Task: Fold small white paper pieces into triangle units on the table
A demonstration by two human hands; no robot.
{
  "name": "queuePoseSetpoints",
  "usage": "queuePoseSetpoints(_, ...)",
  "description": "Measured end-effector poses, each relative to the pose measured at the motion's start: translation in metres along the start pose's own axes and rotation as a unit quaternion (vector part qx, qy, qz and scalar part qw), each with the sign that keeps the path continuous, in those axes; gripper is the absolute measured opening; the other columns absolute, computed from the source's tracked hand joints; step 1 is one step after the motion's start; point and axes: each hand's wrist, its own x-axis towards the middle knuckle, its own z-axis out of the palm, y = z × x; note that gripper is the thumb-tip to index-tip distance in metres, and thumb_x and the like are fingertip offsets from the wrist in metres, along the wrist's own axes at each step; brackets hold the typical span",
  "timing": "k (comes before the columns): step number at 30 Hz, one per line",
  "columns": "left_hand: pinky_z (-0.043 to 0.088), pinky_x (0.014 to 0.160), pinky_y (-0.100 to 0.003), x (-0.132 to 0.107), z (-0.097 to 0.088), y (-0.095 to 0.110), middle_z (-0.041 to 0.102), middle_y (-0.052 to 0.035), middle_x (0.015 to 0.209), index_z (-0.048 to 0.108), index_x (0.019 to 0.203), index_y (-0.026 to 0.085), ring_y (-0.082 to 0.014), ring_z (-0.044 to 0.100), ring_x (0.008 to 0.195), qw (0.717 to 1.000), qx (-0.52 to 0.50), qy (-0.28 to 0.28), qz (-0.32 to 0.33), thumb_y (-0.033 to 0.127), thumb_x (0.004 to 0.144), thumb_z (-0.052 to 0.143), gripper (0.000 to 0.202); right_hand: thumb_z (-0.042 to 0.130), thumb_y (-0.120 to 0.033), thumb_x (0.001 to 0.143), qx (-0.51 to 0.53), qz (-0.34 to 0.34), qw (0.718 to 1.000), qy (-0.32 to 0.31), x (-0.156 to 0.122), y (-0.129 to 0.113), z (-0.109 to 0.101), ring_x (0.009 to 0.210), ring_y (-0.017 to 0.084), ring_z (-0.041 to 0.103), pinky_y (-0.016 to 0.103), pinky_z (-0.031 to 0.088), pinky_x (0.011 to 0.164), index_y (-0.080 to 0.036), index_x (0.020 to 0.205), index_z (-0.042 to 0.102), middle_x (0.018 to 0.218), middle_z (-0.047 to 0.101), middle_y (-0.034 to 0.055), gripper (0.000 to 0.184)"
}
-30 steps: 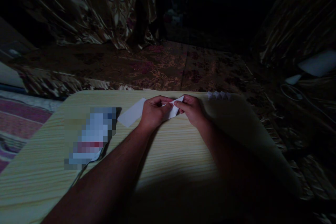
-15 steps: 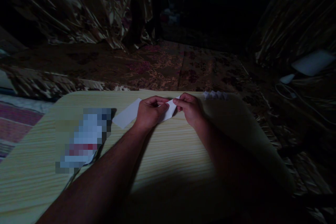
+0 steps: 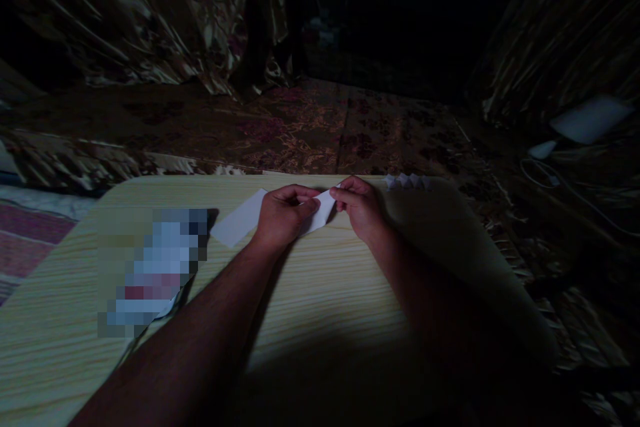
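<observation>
Both hands meet at the far middle of a light wooden table [image 3: 325, 293]. My left hand [image 3: 283, 217] and my right hand [image 3: 361, 208] each pinch an end of a small white paper strip [image 3: 321, 208], fingers closed on it, just above the tabletop. A flat white paper rectangle [image 3: 239, 219] lies on the table right beside my left hand. Several small folded white paper pieces [image 3: 407, 181] sit in a row at the table's far edge, to the right of my right hand.
A blurred-out pale object [image 3: 157, 267] lies on the table's left part. Dark patterned fabric [image 3: 280, 127] covers the floor beyond the table, with shiny drapes [image 3: 150, 13] behind. At the right lie a white flat item [image 3: 590, 119] and a cable [image 3: 545, 173]. The room is dim.
The view has drifted slightly, so everything sits a little further left. Both hands keep pinching the strip, with only small finger movement.
</observation>
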Motion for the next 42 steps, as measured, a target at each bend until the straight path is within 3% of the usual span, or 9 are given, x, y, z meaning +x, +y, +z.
queuePoseSetpoints(8,0.041,0.046,-0.022,0.003,-0.004,-0.002,0.071,-0.0031,0.069,0.074,0.080,0.016,-0.0117,0.056,0.050,1.000,0.011,0.012,-0.004,0.027,0.058,0.079,0.025,0.066,-0.030,0.070,0.082,0.008,0.994,0.075,0.010,-0.001,-0.006,0.051,0.008,0.043,0.024,0.035,0.050,-0.021,0.072,0.049,0.059,0.050,-0.0060,0.019)
queuePoseSetpoints(12,0.041,0.047,-0.021,0.003,-0.003,-0.001,0.069,-0.0018,0.067,0.073,0.080,0.016,-0.0109,0.056,0.050,1.000,0.000,0.016,0.000,0.027,0.058,0.080,0.026,0.065,-0.036,0.074,0.056,0.015,0.997,0.042,0.007,-0.002,-0.003,0.052,0.008,0.046,0.023,0.035,0.049,-0.020,0.074,0.054,0.064,0.055,-0.0040,0.019)
queuePoseSetpoints(17,0.041,0.049,-0.021,0.000,-0.001,0.002,0.069,-0.0020,0.067,0.073,0.081,0.014,-0.0107,0.055,0.051,1.000,-0.010,0.018,0.001,0.029,0.058,0.080,0.028,0.073,-0.040,0.068,-0.074,0.017,0.997,-0.032,-0.002,-0.001,0.005,0.053,0.009,0.049,0.022,0.037,0.050,-0.019,0.073,0.057,0.061,0.057,-0.0042,0.027)
queuePoseSetpoints(25,0.041,0.048,-0.021,0.002,-0.002,-0.001,0.070,-0.0032,0.068,0.074,0.082,0.014,-0.0112,0.056,0.051,1.000,0.008,0.005,0.003,0.030,0.058,0.080,0.029,0.066,-0.041,0.076,-0.100,0.004,0.995,0.005,-0.003,0.001,0.003,0.047,0.008,0.046,0.021,0.036,0.049,-0.019,0.064,0.055,0.050,0.053,-0.0051,0.027)
queuePoseSetpoints(35,0.044,0.050,-0.022,0.005,-0.004,-0.006,0.071,-0.0046,0.071,0.074,0.085,0.014,-0.0119,0.059,0.053,1.000,0.014,-0.009,0.006,0.031,0.062,0.077,0.029,0.061,-0.042,0.080,-0.102,-0.007,0.994,0.035,-0.002,0.006,0.003,0.045,0.008,0.046,0.021,0.035,0.046,-0.019,0.068,0.061,0.049,0.053,-0.0043,0.025)
queuePoseSetpoints(42,0.041,0.047,-0.020,0.003,-0.003,-0.005,0.065,-0.0005,0.066,0.073,0.092,0.015,-0.0091,0.054,0.050,1.000,0.010,-0.006,0.018,0.029,0.064,0.076,0.032,0.060,-0.041,0.081,-0.120,-0.026,0.991,0.047,-0.002,0.007,0.003,0.045,0.008,0.047,0.021,0.036,0.047,-0.018,0.068,0.060,0.049,0.053,-0.0041,0.026)
